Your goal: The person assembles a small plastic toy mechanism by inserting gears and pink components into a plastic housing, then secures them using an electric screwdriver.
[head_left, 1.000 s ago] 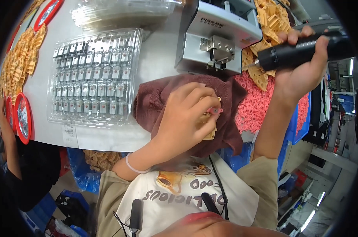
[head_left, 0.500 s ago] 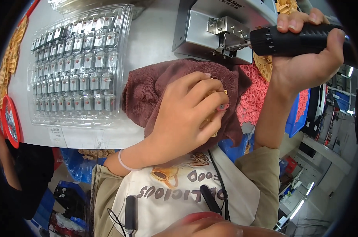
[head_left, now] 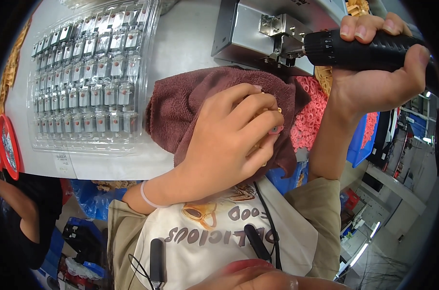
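My right hand point(head_left: 367, 89) is wrapped round a black electric screwdriver point(head_left: 352, 50), held nearly level. Its bit reaches into the metal outlet block on the front of a silver screw feeder point(head_left: 248, 41). My left hand point(head_left: 231, 133) lies over a crumpled brown towel point(head_left: 173, 104), fingers curled round a small part with a pink ring point(head_left: 276, 129) and yellowish edges. Most of that part is hidden under my fingers. Whether the bit carries a screw is too small to tell.
On the left, a clear plastic tray point(head_left: 86, 147) holds rows of small metal motors. Several pink rings point(head_left: 309, 121) are heaped right of the towel, beside a blue bin point(head_left: 362, 145). A red-rimmed dish point(head_left: 9, 147) sits at the far left, near another person's arm point(head_left: 23, 208).
The screwdriver has moved slightly left, its bit further into the feeder's outlet. My left hand keeps its grip on the towel. The view has shifted a little.
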`<state>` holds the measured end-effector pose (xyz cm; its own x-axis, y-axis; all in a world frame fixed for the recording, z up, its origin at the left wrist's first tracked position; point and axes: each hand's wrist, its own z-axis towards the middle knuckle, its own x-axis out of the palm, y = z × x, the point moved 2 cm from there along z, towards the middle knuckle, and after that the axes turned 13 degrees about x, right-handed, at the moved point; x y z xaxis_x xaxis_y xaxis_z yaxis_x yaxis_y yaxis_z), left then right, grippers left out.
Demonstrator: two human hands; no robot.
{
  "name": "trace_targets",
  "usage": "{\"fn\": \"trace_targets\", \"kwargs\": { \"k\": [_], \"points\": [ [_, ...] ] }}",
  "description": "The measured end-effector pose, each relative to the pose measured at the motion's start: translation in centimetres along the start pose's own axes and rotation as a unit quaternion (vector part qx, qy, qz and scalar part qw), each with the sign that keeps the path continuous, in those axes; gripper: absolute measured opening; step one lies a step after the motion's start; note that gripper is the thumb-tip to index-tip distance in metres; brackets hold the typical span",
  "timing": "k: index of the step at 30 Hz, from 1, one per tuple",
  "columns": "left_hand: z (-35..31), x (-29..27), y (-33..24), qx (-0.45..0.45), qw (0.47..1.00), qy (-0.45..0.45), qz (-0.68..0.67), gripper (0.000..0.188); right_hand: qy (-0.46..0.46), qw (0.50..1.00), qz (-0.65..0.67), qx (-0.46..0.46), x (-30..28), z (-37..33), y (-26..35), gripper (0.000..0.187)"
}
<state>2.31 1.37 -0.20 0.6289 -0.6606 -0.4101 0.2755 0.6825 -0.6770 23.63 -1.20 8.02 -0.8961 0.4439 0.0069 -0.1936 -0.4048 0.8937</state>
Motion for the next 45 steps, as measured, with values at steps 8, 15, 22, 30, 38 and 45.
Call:
{"fn": "trace_targets", "kwargs": {
  "k": [8,15,22,30,38,45],
  "points": [
    [0.2,-0.4,0.0,0.015,1.0,-0.004,0.001,0.029,0.07,0.997,0.033,-0.014,2.9,0.3,-0.2,0.055],
    [-0.2,-0.4,-0.6,0.009,1.0,-0.008,-0.01,0.026,-0.158,0.984,-0.052,-0.065,5.6,-0.5,0.4,0.04],
    [-0.3,-0.5,-0.6,0.008,1.0,0.01,-0.005,0.023,-0.152,0.985,-0.027,-0.076,5.9,-1.1,0.4,0.027],
    [-0.1,0.0,-0.3,-0.007,1.0,0.009,-0.019,0.026,-0.126,0.985,-0.054,-0.107,4.9,-0.9,0.4,0.046],
    [0.0,0.3,0.1,0.01,1.0,-0.002,-0.008,0.022,-0.169,0.983,-0.072,0.009,0.9,-3.6,3.6,0.032],
    [-0.5,0.3,0.0,-0.018,1.0,0.001,-0.013,0.019,-0.121,0.992,0.036,0.001,-0.6,-4.5,3.2,0.021]
  ]
}}
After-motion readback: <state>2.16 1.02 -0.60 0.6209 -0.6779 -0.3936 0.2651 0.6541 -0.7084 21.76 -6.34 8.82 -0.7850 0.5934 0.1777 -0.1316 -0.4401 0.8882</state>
